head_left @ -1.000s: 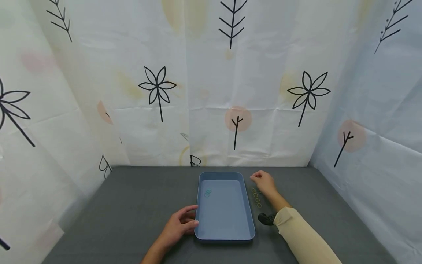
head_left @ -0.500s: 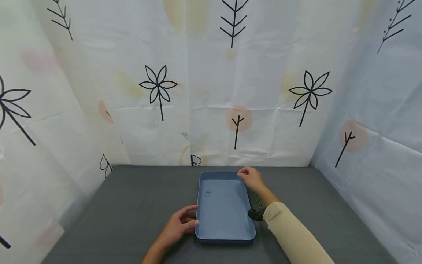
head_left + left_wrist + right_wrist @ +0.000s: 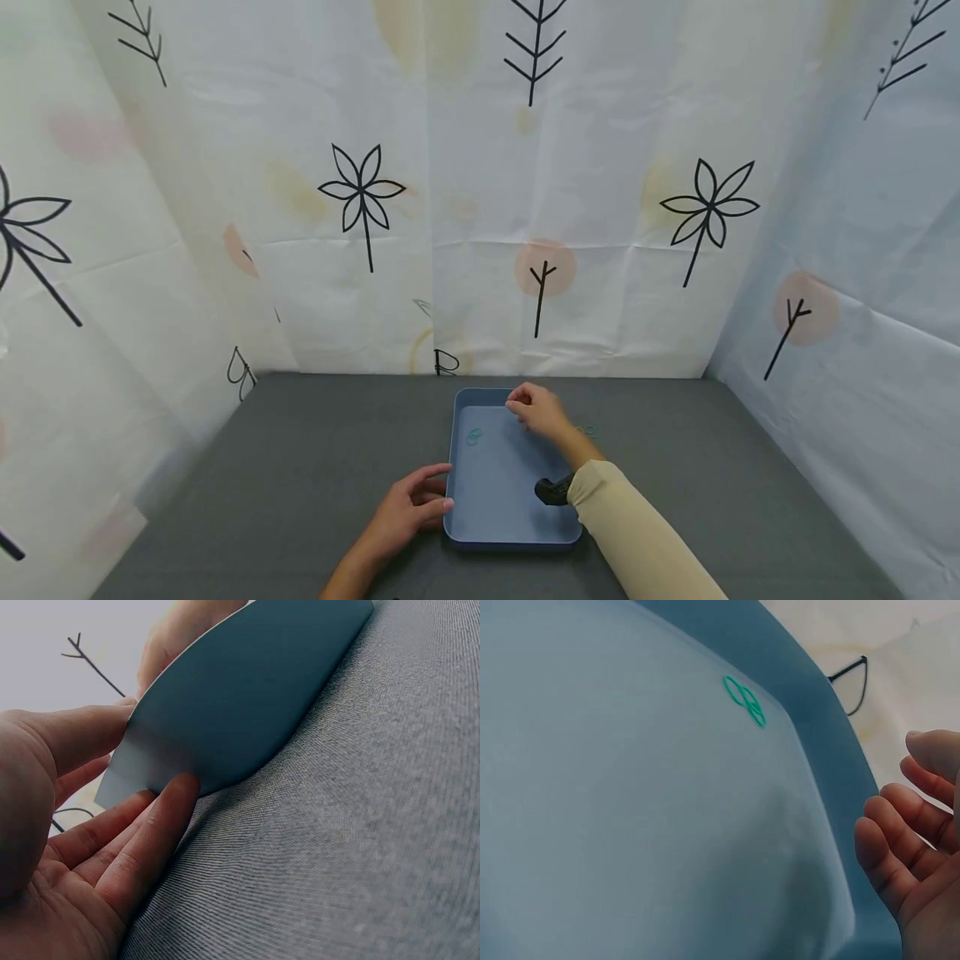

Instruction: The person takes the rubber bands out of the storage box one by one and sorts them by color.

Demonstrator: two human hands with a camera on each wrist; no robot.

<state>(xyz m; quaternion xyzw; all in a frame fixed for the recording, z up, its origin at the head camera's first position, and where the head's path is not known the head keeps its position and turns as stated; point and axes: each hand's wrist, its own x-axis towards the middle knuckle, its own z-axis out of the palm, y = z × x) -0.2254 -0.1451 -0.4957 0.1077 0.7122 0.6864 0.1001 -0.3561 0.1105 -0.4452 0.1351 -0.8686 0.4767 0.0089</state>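
- Head view: a blue rectangular tray (image 3: 491, 500) lies on a dark grey cloth (image 3: 322, 450), its near edge toward the person.
- Head view: green rubber bands (image 3: 474, 437), overlapping, lie on the tray floor in its far left part.
- Head view: the left hand (image 3: 408, 507) rests against the tray's left side, thumb and index finger touching the edge, spread apart rather than clenched.
- Head view: the right hand (image 3: 536, 410) hangs over the far right part of the tray, fingers bent and thumb near the index finger; whether it pinches anything cannot be told.
- Head view: a black wrist device (image 3: 552, 490) and a beige sleeve (image 3: 641, 537) follow below that hand, and small loops (image 3: 590, 432) lie just beside the tray's right side, partly hidden by the forearm.
- Head view: a white backdrop (image 3: 480, 167) with plant drawings stands behind.
- Left wrist view: the left thumb reaches the rim while other fingertips touch the tray's outer wall.
- Right wrist view: the right fingers curl at the right edge, with the green bands well apart from them, near the tray wall.
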